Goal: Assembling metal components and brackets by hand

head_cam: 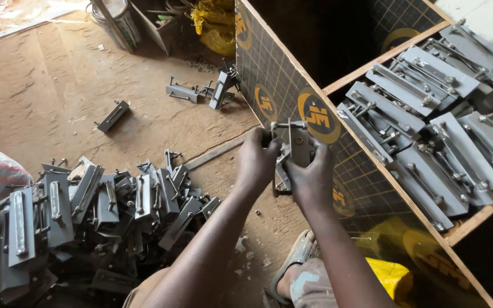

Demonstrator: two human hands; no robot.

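A grey metal latch plate with a bolt rod [295,149] is held upright between both my hands in the middle of the view. My left hand [256,162] grips its left side. My right hand [314,177] wraps around its right and lower side. The plate sits just in front of the dark wooden box wall [281,85]. Part of the plate is hidden behind my fingers.
A heap of several grey latch plates [87,211] lies on the dirt floor at left. Several finished plates [435,120] are stacked inside the wooden box at right. Loose plates [201,91] and a tin can [118,23] lie farther back. My sandalled foot [295,262] is below.
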